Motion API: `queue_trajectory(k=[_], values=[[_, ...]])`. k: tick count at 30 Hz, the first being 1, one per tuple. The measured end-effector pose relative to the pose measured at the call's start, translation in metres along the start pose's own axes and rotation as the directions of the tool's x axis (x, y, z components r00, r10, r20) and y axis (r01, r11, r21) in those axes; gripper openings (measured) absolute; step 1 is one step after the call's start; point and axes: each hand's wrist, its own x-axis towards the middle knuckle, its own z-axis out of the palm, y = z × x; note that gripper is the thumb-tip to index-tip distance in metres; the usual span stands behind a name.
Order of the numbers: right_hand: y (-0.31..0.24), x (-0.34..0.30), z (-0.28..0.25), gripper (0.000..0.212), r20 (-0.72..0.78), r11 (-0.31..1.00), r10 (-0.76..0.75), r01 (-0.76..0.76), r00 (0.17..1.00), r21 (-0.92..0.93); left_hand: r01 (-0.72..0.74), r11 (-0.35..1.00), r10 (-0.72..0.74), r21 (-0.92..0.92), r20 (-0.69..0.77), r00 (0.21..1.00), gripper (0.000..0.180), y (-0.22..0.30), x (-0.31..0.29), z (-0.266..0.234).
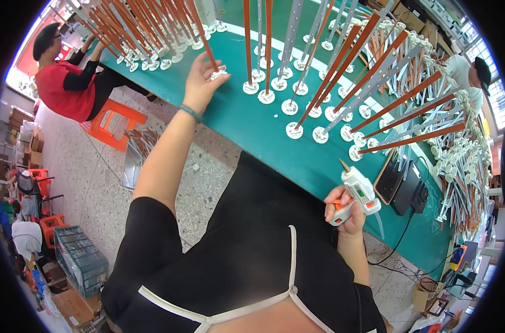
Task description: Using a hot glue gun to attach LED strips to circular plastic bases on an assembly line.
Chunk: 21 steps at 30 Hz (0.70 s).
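My left hand point(198, 87) reaches out over the table's near edge. Its fingers are closed at the white round base point(218, 74) of an upright brown strip point(206, 47). My right hand point(351, 222) is wrapped around the handle of a white hot glue gun point(359, 187) with an orange trigger. The gun's nozzle points up and to the left, and a clear glue stick point(380, 226) sticks out behind it. Between and beyond my hands stand many brown and grey strips on white round bases, such as the nearest base point(294, 130). Some strips lean to the right.
The green table point(263, 136) slants across the view. A phone-like dark device point(390, 175) and a black corded box point(411, 191) lie right of the gun. Loose strips point(457, 183) are heaped at far right. A co-worker point(69, 83) sits at left near an orange stool point(115, 123).
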Motion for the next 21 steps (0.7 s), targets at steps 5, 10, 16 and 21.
queue_trajectory(k=[5, 10, 16, 21], values=[[0.007, -0.005, -0.004, 0.033, -0.048, 1.0, 0.014, -0.015, 0.999, -0.023, -0.07, 0.967, 0.035, 0.244, 0.146, 0.989, 0.081, -0.042, 0.058, 0.003], [0.01, -0.007, -0.01, 0.033, -0.049, 1.0, 0.02, -0.02, 0.999, 0.013, -0.106, 0.871, 0.0, 0.48, 0.215, 0.977, 0.083, -0.038, 0.072, 0.018], [0.008, -0.005, -0.005, 0.036, -0.121, 0.999, 0.035, -0.033, 0.992, 0.019, -0.158, 0.809, 0.007, 0.566, 0.26, 0.966, 0.084, -0.029, 0.067, 0.02], [0.008, -0.004, -0.006, 0.037, -0.129, 0.999, 0.045, -0.044, 0.991, 0.01, -0.229, 0.758, 0.083, 0.61, 0.258, 0.962, 0.085, -0.031, 0.067, 0.018]])
